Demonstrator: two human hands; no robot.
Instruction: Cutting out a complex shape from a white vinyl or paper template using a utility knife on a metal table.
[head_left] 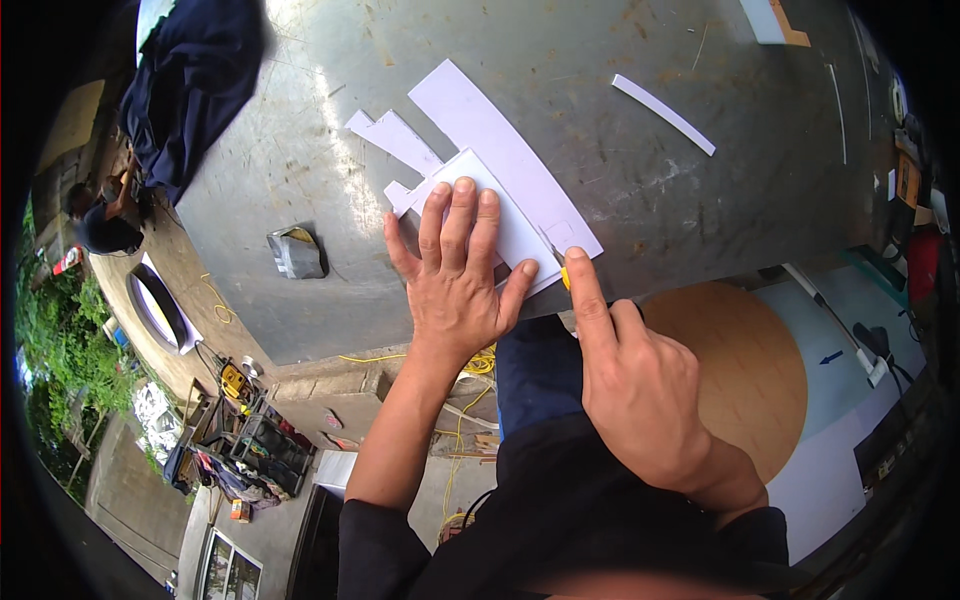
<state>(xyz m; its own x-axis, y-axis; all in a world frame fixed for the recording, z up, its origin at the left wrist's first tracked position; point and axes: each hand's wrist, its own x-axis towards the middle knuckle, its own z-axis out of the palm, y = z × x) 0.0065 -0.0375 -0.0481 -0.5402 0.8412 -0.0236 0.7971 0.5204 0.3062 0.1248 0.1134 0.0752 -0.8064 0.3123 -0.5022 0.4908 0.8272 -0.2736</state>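
My left hand (450,270) lies flat with fingers apart, pressing on a white rectangular piece (508,218) over pale lilac-white cut sheets (470,100) on a scuffed metal tabletop (360,60). My right hand (635,390) is closed on a yellow utility knife (566,278), index finger extended along it. The blade is at the white piece's right edge near its lower corner. A notched offcut (390,130) pokes out beyond my left fingers. A narrow curved strip (662,114) lies apart at the upper right.
Dark cloth (190,90) drapes the upper-left tabletop, near a small grey object (297,252). A person (105,225) is at far left. Below right are a round brown board (740,380) and a long-handled tool (830,315). Yellow cables (480,360) hang below the table's edge, near a cluttered cart (260,450).
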